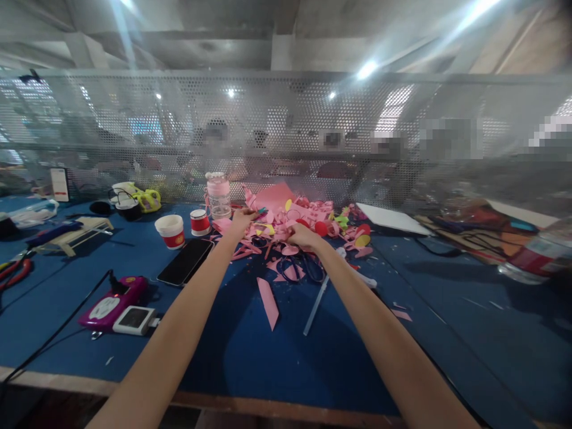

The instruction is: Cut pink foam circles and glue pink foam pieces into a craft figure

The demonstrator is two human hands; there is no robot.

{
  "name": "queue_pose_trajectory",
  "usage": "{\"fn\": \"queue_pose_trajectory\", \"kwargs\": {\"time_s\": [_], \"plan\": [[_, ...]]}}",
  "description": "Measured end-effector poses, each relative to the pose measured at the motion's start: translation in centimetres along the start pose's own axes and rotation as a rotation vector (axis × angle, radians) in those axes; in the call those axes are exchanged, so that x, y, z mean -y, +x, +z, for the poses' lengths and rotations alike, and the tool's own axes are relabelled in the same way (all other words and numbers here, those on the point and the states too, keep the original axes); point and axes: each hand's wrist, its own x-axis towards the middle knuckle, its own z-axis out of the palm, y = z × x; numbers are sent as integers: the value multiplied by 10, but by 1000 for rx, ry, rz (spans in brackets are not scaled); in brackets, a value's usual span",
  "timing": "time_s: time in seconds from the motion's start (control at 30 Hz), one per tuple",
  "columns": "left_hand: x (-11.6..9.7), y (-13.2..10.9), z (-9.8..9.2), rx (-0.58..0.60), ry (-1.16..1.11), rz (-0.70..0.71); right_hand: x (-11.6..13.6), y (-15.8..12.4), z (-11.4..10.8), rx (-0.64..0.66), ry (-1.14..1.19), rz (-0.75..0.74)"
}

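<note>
Both my arms reach out to a heap of pink paper scraps (308,208), which has red and yellow round pieces mixed in. At the heap's left side is my left hand (243,220), its fingers closed beside a small teal piece (262,211); what they grip is too small to make out. My right hand (304,236) dips into the front of the heap with its fingertips drawn together, and the scraps hide what is between them. Just below it lie dark blue scissor handles (291,269). A pink strip (267,302) and a translucent glue stick (316,305) rest nearer to me.
Left of the heap stand a clear bottle (218,196), a red cup (199,223) and stacked paper cups (170,231). A phone (186,262) and a purple power bank (114,304) lie nearer. A white board (391,219) is at right; a perforated screen (286,119) stands behind.
</note>
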Motion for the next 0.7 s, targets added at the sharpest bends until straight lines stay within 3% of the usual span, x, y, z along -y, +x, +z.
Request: {"fn": "queue_pose_trajectory", "kwargs": {"time_s": [0.4,0.7], "plan": [[-4,-9,4,85,120,-12,3,-1,0,-13,-95,46],[-9,-19,5,258,296,-206,11,-6,-7,-3,-83,89]]}}
